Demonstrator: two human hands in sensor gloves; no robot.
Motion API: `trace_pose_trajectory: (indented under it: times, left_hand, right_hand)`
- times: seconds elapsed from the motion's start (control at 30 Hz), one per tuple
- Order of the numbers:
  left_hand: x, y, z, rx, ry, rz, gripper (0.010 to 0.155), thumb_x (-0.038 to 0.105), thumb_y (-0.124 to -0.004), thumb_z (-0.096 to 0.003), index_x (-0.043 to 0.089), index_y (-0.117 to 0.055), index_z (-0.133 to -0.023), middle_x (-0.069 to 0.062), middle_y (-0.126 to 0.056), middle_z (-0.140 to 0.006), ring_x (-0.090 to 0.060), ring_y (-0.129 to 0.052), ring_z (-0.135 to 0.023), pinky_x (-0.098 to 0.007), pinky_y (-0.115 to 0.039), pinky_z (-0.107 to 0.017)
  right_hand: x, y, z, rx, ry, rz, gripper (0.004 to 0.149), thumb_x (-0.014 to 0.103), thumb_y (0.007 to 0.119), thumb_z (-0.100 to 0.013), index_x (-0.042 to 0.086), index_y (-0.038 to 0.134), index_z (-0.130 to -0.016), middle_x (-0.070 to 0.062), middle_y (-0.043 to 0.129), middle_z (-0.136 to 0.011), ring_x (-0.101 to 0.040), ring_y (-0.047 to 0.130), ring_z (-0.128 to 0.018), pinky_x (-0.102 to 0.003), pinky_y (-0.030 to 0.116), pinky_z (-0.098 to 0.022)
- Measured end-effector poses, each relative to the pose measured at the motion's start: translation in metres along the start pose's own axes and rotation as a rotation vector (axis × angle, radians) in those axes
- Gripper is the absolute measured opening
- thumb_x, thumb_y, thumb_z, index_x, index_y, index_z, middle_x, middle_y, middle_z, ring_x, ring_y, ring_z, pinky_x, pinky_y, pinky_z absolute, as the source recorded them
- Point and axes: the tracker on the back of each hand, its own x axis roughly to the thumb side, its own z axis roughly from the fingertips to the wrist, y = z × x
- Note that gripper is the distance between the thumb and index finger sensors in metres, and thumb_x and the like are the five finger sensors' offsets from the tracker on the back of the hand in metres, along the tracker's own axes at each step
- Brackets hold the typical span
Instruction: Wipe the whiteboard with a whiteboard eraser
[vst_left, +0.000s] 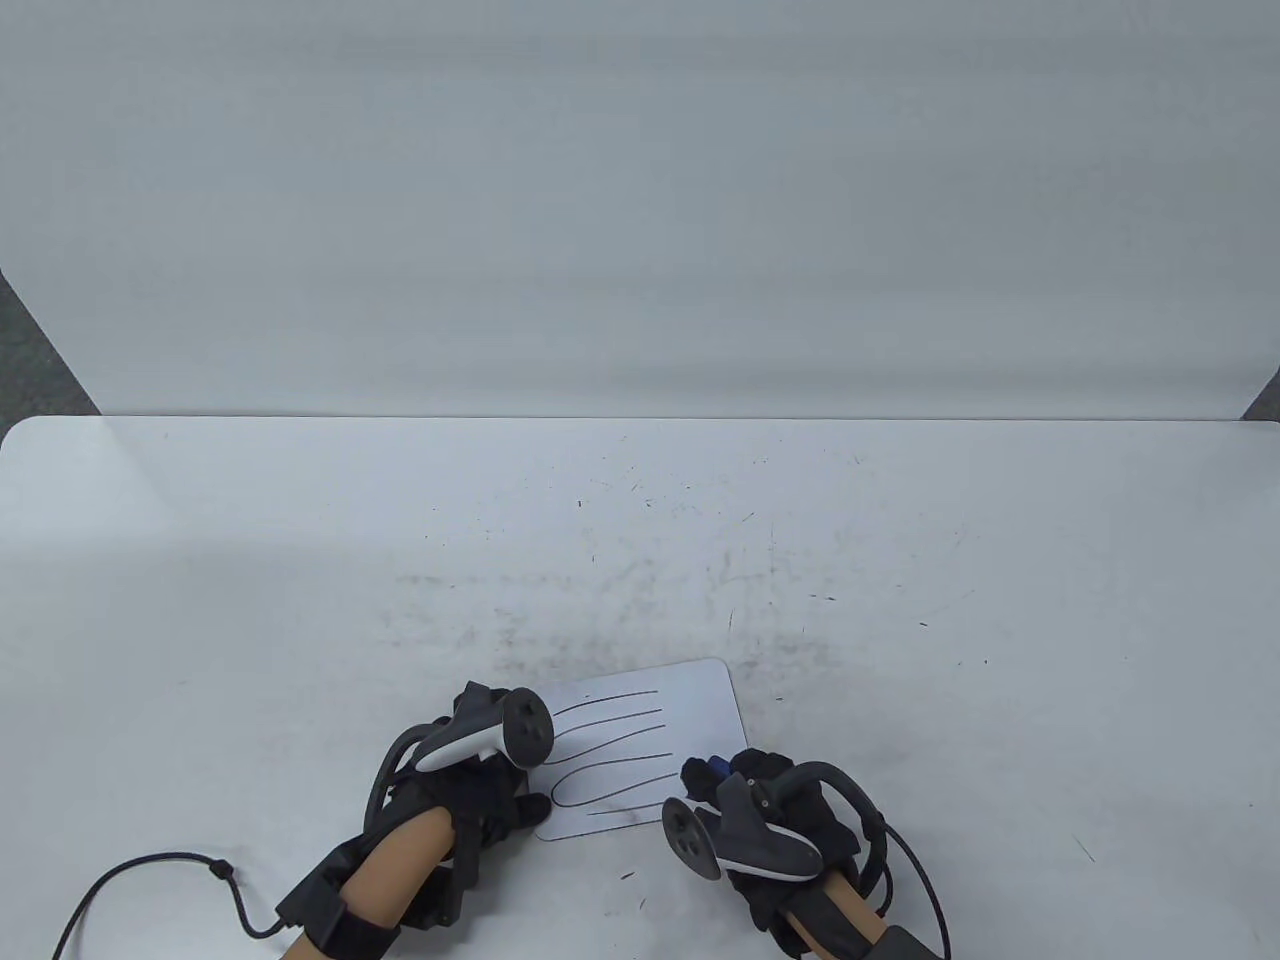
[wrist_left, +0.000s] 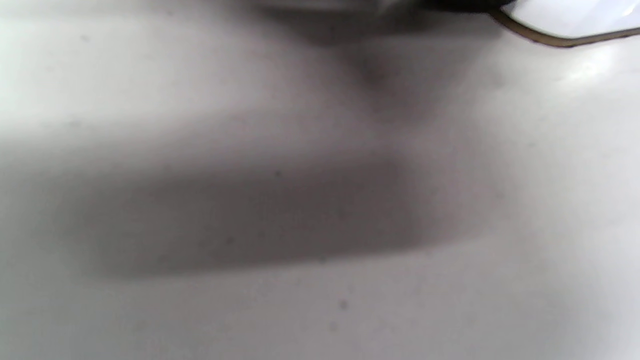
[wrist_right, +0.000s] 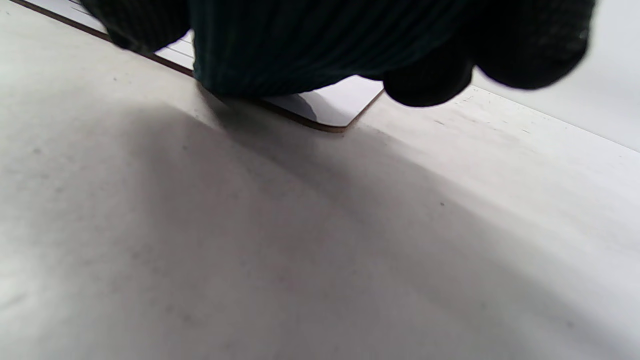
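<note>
A small whiteboard (vst_left: 690, 700) with several black marker lines lies flat near the table's front edge. My left hand (vst_left: 520, 795) holds its left edge, with a fingertip on the near left corner. Most of the fingers are hidden under the tracker. My right hand (vst_left: 720, 785) grips a dark eraser with a blue part (vst_left: 716, 769) at the board's near right edge. In the right wrist view the ribbed dark eraser (wrist_right: 300, 45) touches the board (wrist_right: 330, 105) close to its corner, with my gloved fingers (wrist_right: 525, 45) around it. The left wrist view shows only a corner of the board (wrist_left: 575, 17).
The white table (vst_left: 300, 560) is scuffed with grey smudges behind the board. A white backdrop (vst_left: 640, 200) rises at the table's far edge. A black cable (vst_left: 150, 870) trails from my left wrist at the front left.
</note>
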Motion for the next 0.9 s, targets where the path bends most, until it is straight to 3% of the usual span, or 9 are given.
trace_pose_trajectory:
  times: [0.17,0.6,0.73,0.9]
  left_hand:
    - [0.000,0.000,0.000,-0.003,0.004,-0.008,0.093,0.049,-0.054,-0.0416,0.017,0.014,-0.096,-0.018,0.020,-0.102,-0.052,0.015,-0.095,-0.068,-0.008,-0.071]
    - [0.000,0.000,0.000,-0.004,0.000,-0.009,0.093,0.049,-0.054,-0.0416,0.017,0.014,-0.096,-0.017,0.021,-0.101,-0.052,0.015,-0.095,-0.068,-0.007,-0.070]
    - [0.001,0.000,0.000,-0.001,0.004,-0.021,0.093,0.049,-0.054,-0.0413,0.016,0.014,-0.096,-0.018,0.020,-0.101,-0.053,0.014,-0.095,-0.069,-0.008,-0.071]
    - [0.001,0.000,0.000,0.001,0.006,-0.020,0.093,0.049,-0.054,-0.0411,0.017,0.014,-0.096,-0.018,0.020,-0.102,-0.053,0.014,-0.095,-0.069,-0.008,-0.071]
  right_hand:
    - [-0.003,-0.005,-0.022,0.008,0.010,-0.027,0.065,0.050,0.069,-0.036,0.032,0.050,-0.095,-0.025,0.069,-0.088,-0.041,0.082,-0.061,-0.047,0.080,-0.032]
    - [-0.010,-0.024,-0.122,-0.021,0.078,-0.045,0.064,0.049,0.069,-0.035,0.033,0.050,-0.094,-0.024,0.070,-0.088,-0.041,0.083,-0.060,-0.047,0.081,-0.032]
    - [-0.010,-0.026,-0.129,-0.019,0.084,-0.050,0.064,0.049,0.069,-0.035,0.033,0.050,-0.094,-0.024,0.070,-0.088,-0.041,0.083,-0.060,-0.047,0.081,-0.032]
    - [-0.006,-0.022,-0.113,-0.025,0.064,-0.028,0.064,0.050,0.069,-0.036,0.033,0.050,-0.095,-0.025,0.069,-0.088,-0.041,0.083,-0.060,-0.046,0.081,-0.032]
